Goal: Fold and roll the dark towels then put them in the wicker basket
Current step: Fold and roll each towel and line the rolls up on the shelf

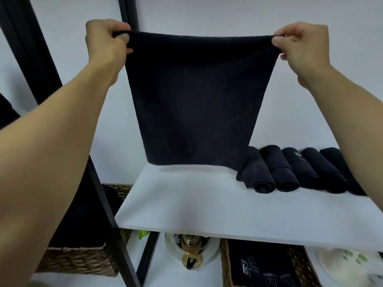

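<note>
Looks like the fold stage. The person holds 1 dark towel (192, 100) up in the air by its 2 top corners, spread flat. The left hand (107, 41) has the top-left corner bunched in curled fingers, and the right hand (300, 46) pinches the top-right corner btw thumb and fingers. The towel hangs over the back of the white shelf (186, 204), bottom hem down by the back edge. Can't tell if it touches.

At the right end of the shelf there's a row of rolled towels (290, 172), 5 visible, lying side by side. The far end is hidden behind the right forearm. The leftmost roll looks looser than the rest. So prob most of the rolling is done and none of these are basketed yet.

Next move imo: bring the 2 corners together to halve it, or lay it on the bare left part of the shelf. Edges need lining up before rolling tight, since floppy cloth slips.

Containers:
- A wicker basket (78, 259) sits lower, past the shelf's left edge. Something dark is inside, too dim to tell what.
- A 2nd wicker basket (226, 264) sits under the shelf's front edge and holds dark cloth w/ white print.

No idea which one is the target.
</note>
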